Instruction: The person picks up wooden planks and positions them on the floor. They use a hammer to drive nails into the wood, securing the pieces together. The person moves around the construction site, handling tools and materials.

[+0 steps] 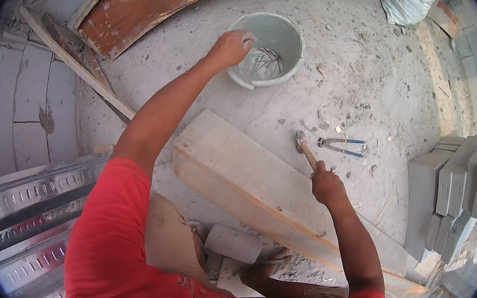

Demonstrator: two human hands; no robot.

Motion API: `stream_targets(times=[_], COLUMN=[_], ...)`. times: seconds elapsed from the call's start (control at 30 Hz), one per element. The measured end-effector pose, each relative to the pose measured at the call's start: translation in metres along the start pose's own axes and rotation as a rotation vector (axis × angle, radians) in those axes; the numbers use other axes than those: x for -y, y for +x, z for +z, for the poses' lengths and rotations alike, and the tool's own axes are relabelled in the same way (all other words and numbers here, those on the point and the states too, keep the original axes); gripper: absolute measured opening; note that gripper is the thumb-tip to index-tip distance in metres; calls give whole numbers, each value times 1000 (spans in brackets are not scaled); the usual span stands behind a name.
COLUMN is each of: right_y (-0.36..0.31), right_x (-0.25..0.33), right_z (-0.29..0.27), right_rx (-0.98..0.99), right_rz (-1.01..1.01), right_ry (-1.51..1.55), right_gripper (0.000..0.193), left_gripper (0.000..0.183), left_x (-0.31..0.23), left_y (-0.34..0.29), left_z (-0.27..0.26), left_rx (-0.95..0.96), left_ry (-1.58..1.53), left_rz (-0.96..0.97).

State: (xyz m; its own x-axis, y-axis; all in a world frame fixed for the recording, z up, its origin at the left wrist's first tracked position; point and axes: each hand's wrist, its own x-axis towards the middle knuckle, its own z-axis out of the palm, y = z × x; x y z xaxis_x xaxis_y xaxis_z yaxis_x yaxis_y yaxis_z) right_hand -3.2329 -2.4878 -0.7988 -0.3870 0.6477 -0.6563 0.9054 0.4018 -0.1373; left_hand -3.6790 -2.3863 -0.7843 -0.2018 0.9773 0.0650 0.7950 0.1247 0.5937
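My left hand (231, 48) is at the left rim of a grey-green bucket (295, 35), its fingers closed over the inside edge. Whether they grip the rim or a small thing is hidden. Several loose nails (268, 62) lie on the bucket's bottom. My right hand (329, 186) is wrapped round the wooden handle of a hammer (307, 151), whose metal head points away from me above the floor. Just right of the hammer head lies a pair of pincers (342, 145) with blue handles. Between my arms a long wooden box beam (249, 162) runs slantwise in front of my legs.
Grey blocks (452, 185) are stacked at the right. Slotted metal profiles (39, 191) lie at the lower left. A brown board (143, 5) and a narrow plank (77, 63) lean near the left wall. A white sack (406, 4) stands far off; rubble dots the concrete floor (357, 92).
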Motion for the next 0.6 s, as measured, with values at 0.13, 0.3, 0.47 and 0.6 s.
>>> stream_targets(times=[0.13, 0.3, 0.47, 0.6], right_y=[5, 8, 10, 0], right_x=[27, 20, 27, 19], right_z=[-17, -22, -14, -3], right_rx=[22, 15, -88, -182], right_rz=[-4, 54, 1, 9], right_ry=[-25, -7, 17, -11], right_gripper=[34, 27, 18, 16], left_gripper=[28, 31, 28, 23], left_x=[67, 65, 76, 38], left_y=[73, 96, 80, 42], left_z=[72, 146, 160, 158], left_rx=[216, 246, 391, 537], left_ry=[272, 437, 535, 445], left_rz=[-151, -6, -45, -35])
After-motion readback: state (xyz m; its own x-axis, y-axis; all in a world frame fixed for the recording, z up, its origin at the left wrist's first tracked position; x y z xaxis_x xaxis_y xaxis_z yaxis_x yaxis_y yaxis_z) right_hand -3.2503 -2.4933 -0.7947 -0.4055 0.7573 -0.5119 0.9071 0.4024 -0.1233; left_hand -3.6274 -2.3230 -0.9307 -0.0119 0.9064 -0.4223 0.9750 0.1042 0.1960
